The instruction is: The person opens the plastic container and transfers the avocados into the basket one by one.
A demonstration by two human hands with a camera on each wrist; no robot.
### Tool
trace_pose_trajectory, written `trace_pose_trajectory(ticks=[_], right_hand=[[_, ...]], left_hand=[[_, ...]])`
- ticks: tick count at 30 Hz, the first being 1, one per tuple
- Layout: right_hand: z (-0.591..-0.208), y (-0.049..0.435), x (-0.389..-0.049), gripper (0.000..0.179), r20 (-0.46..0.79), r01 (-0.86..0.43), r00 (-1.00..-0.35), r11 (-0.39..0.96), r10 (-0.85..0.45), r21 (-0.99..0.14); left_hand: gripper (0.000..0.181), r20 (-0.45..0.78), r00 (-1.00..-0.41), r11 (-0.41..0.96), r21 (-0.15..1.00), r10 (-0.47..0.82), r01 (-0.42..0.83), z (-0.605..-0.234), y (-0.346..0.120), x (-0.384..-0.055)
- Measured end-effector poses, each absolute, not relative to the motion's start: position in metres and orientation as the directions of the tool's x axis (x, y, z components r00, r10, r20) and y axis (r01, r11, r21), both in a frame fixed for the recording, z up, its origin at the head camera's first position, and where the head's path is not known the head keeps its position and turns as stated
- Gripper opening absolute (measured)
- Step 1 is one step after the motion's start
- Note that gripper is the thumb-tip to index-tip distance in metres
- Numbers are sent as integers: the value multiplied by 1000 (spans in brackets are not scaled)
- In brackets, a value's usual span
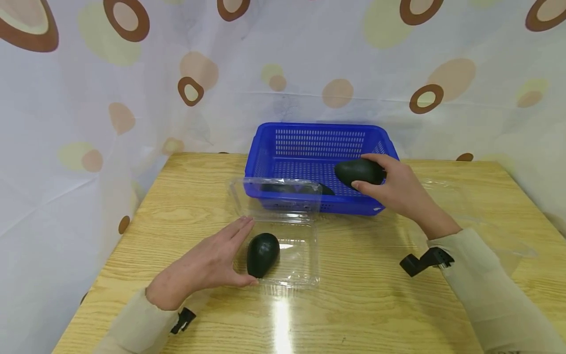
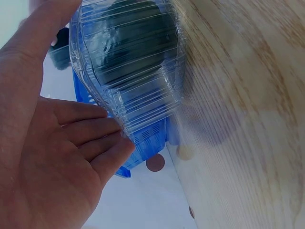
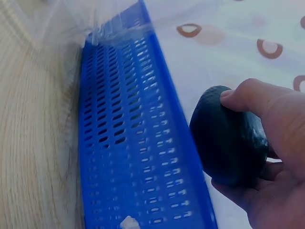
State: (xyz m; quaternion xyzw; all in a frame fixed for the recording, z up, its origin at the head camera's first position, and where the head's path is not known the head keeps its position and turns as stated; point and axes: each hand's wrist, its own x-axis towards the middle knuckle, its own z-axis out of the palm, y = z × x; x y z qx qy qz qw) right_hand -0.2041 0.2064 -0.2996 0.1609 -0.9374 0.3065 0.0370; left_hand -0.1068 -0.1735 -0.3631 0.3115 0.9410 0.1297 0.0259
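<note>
Over the right end of a blue plastic basket, my right hand grips a dark green avocado between thumb and fingers. The right wrist view shows this avocado just above the basket's rim. My left hand rests at the left side of a clear plastic clamshell box, thumb and fingers spread along its edge. One avocado lies in the box's left half. The box's raised lid leans against the basket front. In the left wrist view, straight fingers touch the box wall.
More dark avocados lie inside the basket along its front wall, partly behind the lid. Another clear plastic container stands on the wooden table at the right, near my right forearm. A patterned cloth hangs behind the table.
</note>
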Motion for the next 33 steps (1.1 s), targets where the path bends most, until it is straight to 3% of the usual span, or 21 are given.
trace_pose_trajectory(ticks=[22, 33], right_hand=[[-326, 205, -234, 63, 32, -262, -961, 862, -276, -434], [-319, 202, -243, 70, -156, -201, -948, 904, -276, -377]], left_hand=[[115, 47, -801, 771, 246, 596, 588, -363, -173, -108], [115, 44, -802, 770, 251, 596, 587, -364, -173, -108]])
